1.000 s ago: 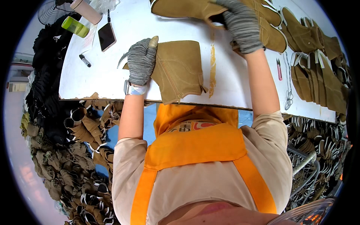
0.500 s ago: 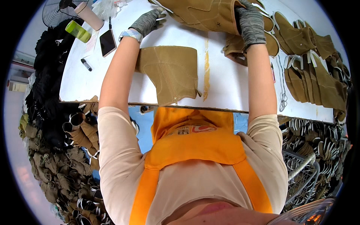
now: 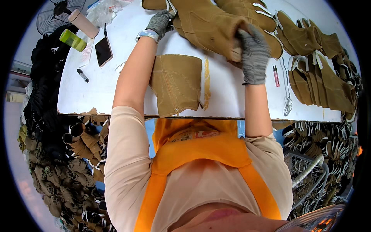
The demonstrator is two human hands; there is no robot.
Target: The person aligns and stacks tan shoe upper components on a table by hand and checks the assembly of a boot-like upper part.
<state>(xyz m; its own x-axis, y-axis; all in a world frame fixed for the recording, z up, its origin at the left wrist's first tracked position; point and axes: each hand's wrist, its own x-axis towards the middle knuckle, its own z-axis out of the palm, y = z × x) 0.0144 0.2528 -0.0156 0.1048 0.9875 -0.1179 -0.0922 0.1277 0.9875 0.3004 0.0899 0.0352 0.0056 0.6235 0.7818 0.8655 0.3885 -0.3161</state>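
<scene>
A brown suede boot upper with a white-edged lower end lies at the far side of the table between my hands. My right hand, in a grey knit glove, is closed on the rim of its shaft opening, some fingers hidden inside. My left hand, gloved too, pinches near the white edge at the other end; its fingertips are partly hidden. Nearer me, another brown boot upper lies flat on the white table, a zip along its side and my left forearm over its left edge.
More brown boot uppers are stacked at the right, beside pink thread snips and a cord. At the left lie a phone, a marker, a green cup and a pink tumbler. A wire cart stands below right.
My right hand has drawn the boot upper's shaft nearer me. My left hand has moved right from beside it and closed at its white-edged end.
</scene>
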